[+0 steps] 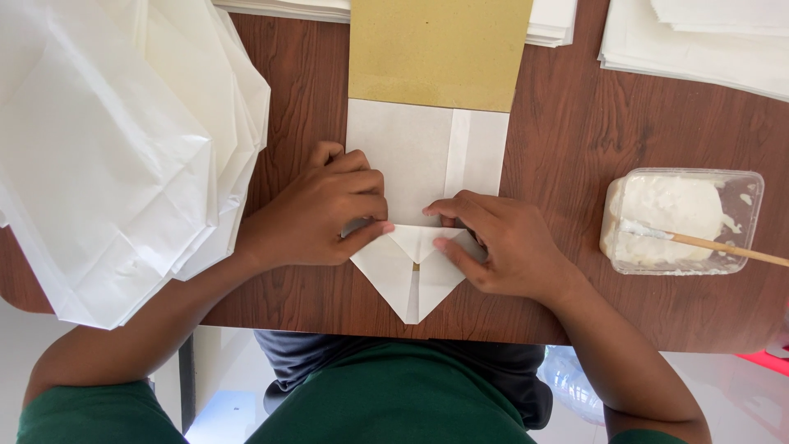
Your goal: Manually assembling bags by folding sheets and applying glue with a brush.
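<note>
A white paper bag (411, 156) lies flat on the brown wooden table (575, 131), its near end folded into a downward point (411, 284). My left hand (320, 210) presses on the fold from the left, thumb on the crease. My right hand (501, 242) presses from the right, with thumb and forefinger pinching the small folded flap at the centre. A tan cardboard sheet (438, 49) sticks out of the bag's far end.
A thick heap of white paper sheets (107, 148) covers the table's left side. More white stacks (707, 41) lie at the far edge. At the right stands a clear plastic tub of white paste (678, 218) with a wooden-handled brush (723, 245) in it.
</note>
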